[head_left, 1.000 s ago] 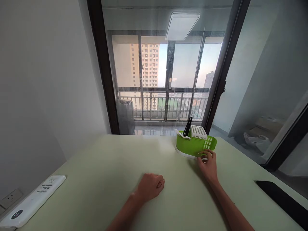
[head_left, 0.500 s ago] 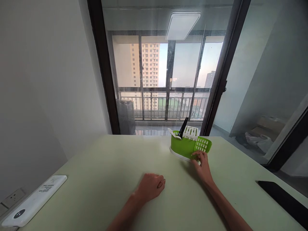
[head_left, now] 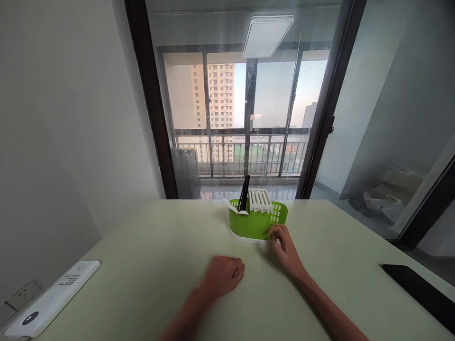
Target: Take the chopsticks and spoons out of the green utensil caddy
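Head view, looking down over a pale green counter (head_left: 149, 265) toward a big glass door with a balcony behind it. Near the middle of the frame, at the far side of the counter, stands a green cutlery holder (head_left: 254, 223) on a white base, with a white slotted insert (head_left: 260, 200) on top, a few dark chopsticks (head_left: 243, 194) standing up in its left part, and something white, perhaps a spoon, at its left rim.

Reaching in from the lower right of the frame, the right hand (head_left: 284, 246) has its fingertips on the holder's near right corner, down by the white base. Its grip is loosely curled against the holder; whether the fingers are actually clamped round the edge cannot be told from here.

Lower middle of the frame, the left hand (head_left: 223, 274) lies on the counter in a loose fist, grip closed on nothing, well short of the holder.

At the lower left edge of the frame lies a white power strip (head_left: 50, 298), with a wall socket just beside it. At the lower right edge, a flat black object (head_left: 419, 293) rests on the counter, well apart from both hands.
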Available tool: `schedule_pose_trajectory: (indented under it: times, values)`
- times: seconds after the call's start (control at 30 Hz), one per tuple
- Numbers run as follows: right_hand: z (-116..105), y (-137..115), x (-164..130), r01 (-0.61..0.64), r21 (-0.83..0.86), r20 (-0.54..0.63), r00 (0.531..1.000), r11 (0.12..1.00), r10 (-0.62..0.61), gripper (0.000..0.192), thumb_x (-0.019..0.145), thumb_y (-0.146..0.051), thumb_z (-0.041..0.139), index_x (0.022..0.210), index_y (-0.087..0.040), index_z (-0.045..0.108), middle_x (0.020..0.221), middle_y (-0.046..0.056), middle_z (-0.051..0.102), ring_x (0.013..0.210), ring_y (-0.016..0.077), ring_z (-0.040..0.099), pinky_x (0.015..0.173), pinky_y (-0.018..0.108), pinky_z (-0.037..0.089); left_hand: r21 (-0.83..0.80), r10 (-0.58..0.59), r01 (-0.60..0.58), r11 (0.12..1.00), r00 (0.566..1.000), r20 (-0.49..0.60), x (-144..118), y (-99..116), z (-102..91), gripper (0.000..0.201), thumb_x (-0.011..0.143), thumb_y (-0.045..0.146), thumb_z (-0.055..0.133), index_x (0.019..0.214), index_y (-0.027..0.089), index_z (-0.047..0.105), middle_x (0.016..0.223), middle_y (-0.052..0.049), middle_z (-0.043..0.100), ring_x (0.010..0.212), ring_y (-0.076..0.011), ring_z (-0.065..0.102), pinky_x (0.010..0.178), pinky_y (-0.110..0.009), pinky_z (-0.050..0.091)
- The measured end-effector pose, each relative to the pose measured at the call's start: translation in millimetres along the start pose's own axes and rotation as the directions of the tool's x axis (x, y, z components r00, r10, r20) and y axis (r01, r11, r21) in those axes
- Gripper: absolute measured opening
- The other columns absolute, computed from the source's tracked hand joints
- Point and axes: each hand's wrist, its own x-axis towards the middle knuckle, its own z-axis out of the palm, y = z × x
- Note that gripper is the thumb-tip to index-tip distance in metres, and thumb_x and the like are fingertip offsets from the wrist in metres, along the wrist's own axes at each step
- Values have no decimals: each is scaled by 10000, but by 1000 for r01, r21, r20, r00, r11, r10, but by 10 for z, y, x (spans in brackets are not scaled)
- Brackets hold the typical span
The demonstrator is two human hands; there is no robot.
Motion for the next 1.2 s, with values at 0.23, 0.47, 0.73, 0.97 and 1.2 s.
schedule_pose_trajectory:
  times: [0.23, 0.47, 0.73, 0.97, 1.2]
  values:
    - [68, -83, -18, -20, 119, 25, 1000, 993, 17, 108, 900, -321, 548, 960, -240, 510, 1090, 62, 494, 924, 217, 520, 829, 353, 461, 10, -19, 19, 1000, 1000, 0, -3, 12, -16, 344, 938, 260, 510, 613, 186, 423, 552, 37, 493, 509, -110, 414, 552, -301, 174]
    - [115, -122, -13, -13, 69, -27, 1000, 998, 15, 84, 885, -292, 541, 917, -235, 489, 1015, 54, 505, 874, 208, 510, 802, 353, 474, -9, -15, 15, 1000, 1000, -9, -3, -2, -11, 337, 928, 237, 505, 609, 183, 411, 541, 37, 467, 495, -102, 395, 551, -310, 174]
    - [200, -201, -52, 24, -146, -169, 984, 989, -49, 85, 862, -238, 546, 939, -237, 510, 1100, 99, 495, 1010, 249, 522, 813, 380, 481, -57, 52, -55, 997, 997, -61, -21, 14, -42, 348, 918, 211, 494, 605, 193, 343, 537, 39, 434, 487, -104, 350, 537, -282, 195]
    - [228, -110, -109, -58, -205, -66, 997, 977, 45, 178, 914, -334, 506, 766, -239, 481, 656, -27, 516, 579, 154, 467, 586, 278, 374, -77, 28, -59, 995, 936, -352, 55, 56, -318, 402, 945, 247, 454, 605, 204, 243, 501, 54, 317, 467, -99, 248, 533, -275, 231]
    - [364, -158, -126, -24, -283, 144, 987, 959, 67, 203, 874, -270, 487, 675, -231, 481, 536, -41, 482, 511, 138, 450, 571, 259, 301, -267, -264, 111, 957, 710, -653, 607, 67, -1083, 452, 944, 378, 513, 597, 215, 272, 524, 68, 301, 498, -92, 294, 555, -243, 300]
